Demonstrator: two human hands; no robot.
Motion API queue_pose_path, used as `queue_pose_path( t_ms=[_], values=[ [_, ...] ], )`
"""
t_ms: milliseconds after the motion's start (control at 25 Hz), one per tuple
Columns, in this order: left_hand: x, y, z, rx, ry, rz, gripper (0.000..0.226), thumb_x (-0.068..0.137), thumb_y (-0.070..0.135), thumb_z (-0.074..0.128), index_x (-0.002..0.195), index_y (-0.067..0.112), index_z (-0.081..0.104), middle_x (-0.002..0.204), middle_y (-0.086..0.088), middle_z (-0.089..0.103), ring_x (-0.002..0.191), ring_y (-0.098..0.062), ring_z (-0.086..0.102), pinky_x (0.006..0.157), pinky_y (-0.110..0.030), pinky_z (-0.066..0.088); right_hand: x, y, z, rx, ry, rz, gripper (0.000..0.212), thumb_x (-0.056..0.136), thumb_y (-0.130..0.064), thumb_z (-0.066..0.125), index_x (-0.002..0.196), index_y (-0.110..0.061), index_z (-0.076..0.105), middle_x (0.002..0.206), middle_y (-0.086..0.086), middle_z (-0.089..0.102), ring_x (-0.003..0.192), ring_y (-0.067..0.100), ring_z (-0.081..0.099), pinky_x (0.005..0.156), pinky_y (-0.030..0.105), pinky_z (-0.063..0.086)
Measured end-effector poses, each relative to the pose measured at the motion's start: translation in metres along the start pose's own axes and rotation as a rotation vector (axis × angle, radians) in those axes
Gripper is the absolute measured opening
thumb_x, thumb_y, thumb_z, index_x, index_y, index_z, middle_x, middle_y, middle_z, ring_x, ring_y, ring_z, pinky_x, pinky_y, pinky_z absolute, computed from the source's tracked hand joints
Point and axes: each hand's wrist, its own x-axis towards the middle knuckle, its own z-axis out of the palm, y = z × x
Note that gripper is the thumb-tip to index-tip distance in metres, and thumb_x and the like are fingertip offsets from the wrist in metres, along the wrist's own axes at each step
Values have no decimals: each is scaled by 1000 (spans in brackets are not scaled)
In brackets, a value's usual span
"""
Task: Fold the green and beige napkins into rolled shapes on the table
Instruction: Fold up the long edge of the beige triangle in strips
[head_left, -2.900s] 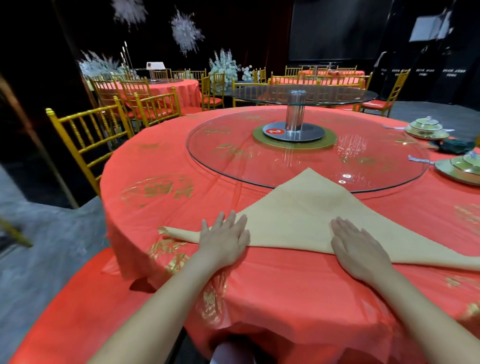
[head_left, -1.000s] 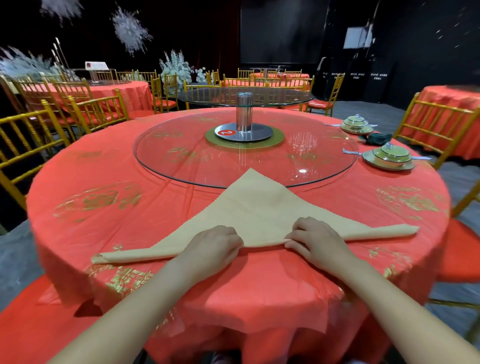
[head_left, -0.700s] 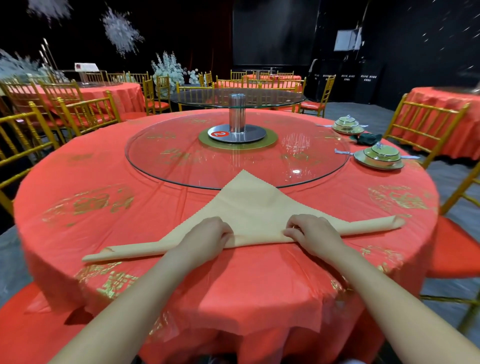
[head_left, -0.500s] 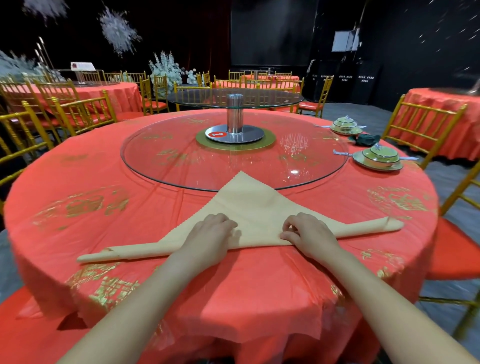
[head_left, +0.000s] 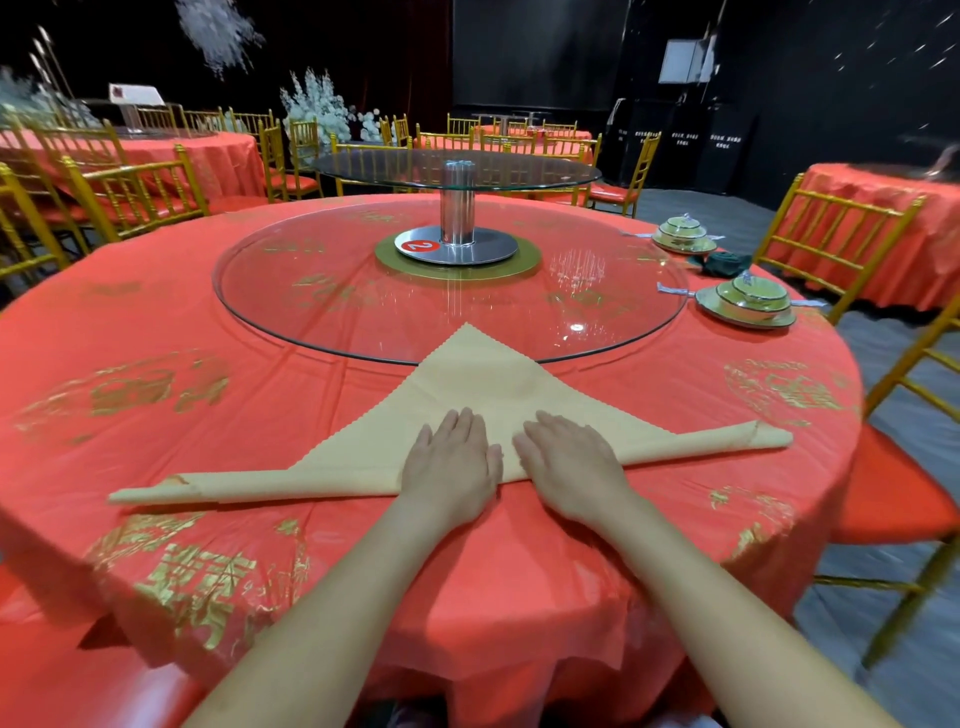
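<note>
The beige napkin (head_left: 470, 382) lies as a triangle on the red table (head_left: 156, 384), its tip resting on the glass turntable. Its near edge is rolled into a long tube running left to right. My left hand (head_left: 451, 465) and my right hand (head_left: 569, 460) press flat on the middle of that roll, palms down, fingers spread, close side by side. A dark green napkin (head_left: 724, 262) sits bunched at the far right between two place settings.
The glass turntable (head_left: 363, 301) with a metal post (head_left: 457, 208) fills the table's centre. Two green bowl-and-plate settings (head_left: 745, 306) stand at the right rim. Gold chairs (head_left: 831, 234) ring the table; a red seat is close at my right.
My curled fingers have opened and both hands have slid together to the napkin's middle. The rolled edge has moved farther up the triangle since the earliest frame.
</note>
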Motion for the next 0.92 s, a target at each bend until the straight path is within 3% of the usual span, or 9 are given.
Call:
queue_pose_path(
  t_ms=[80,200,520,920],
  values=[
    [-1,0,0,-9,4,-1,58,99,42,19,148,10,16,158,-4,12,145,-17,6,116,-42,9,-4,-11,11,-58,-74,40,55,99,-44,15,146,-18,25,157,3,16,145,19,11,116,41,7],
    [1,-1,0,-12,-24,-8,65,97,49,20,149,11,13,158,-5,9,146,-16,3,116,-41,7,-6,4,10,-88,-76,122,56,99,-41,15,150,-19,9,159,3,4,146,18,1,117,39,0],
    [0,0,-1,21,-19,0,67,96,52,20,149,12,12,159,-4,8,146,-16,3,117,-41,9,-9,74,-10,-106,-116,164,50,99,-44,13,149,-36,9,159,-1,4,146,17,1,117,38,2],
    [0,-1,0,46,-21,8,66,96,52,18,149,13,10,159,-2,5,146,-15,1,117,-41,8,-9,149,-30,-77,-201,1,49,99,-48,12,147,-40,5,158,-7,1,145,8,-4,118,35,-1]
  ],
)
